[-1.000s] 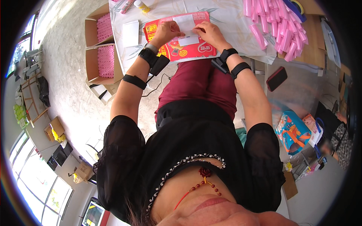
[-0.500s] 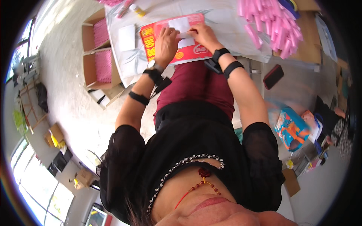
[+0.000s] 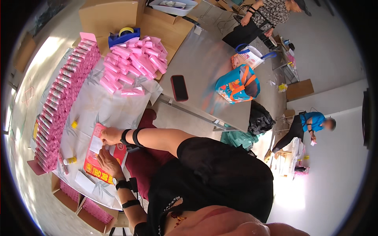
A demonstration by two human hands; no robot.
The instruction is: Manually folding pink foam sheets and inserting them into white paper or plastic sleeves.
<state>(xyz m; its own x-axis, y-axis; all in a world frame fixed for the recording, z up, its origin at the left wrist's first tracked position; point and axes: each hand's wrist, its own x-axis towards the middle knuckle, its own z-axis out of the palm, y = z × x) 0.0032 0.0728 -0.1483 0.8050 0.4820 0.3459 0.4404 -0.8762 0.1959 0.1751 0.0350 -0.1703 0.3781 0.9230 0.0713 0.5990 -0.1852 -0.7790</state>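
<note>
My right hand [image 3: 111, 136] is closed in a pinch at the upper end of a white slip of paper [image 3: 95, 144]. Just below it, my left hand [image 3: 109, 162], with a watch at the wrist, has its fingers bent together at the slip's near edge. What the fingertips of either hand grip is too small to make out. Under both hands a red printed sheet [image 3: 91, 162] with yellow lettering lies on the pale tablecloth [image 3: 94, 108]. Beside it are a small white bottle with a yellow label [image 3: 70, 161] and a stack of white slips [image 3: 84, 181].
A pink tray packed with tubes [image 3: 67, 102] lines the table's far side. Pink wrapped tubes [image 3: 136, 61] are heaped near a blue tape dispenser [image 3: 124, 36]. A phone [image 3: 179, 88] and blue bag [image 3: 238, 84] rest on the metal table. Two people are farther off.
The view has swung to the right, bringing the tube tray, metal table and two people into sight. Both hands stay over the red sheet, close together at the white slip.
</note>
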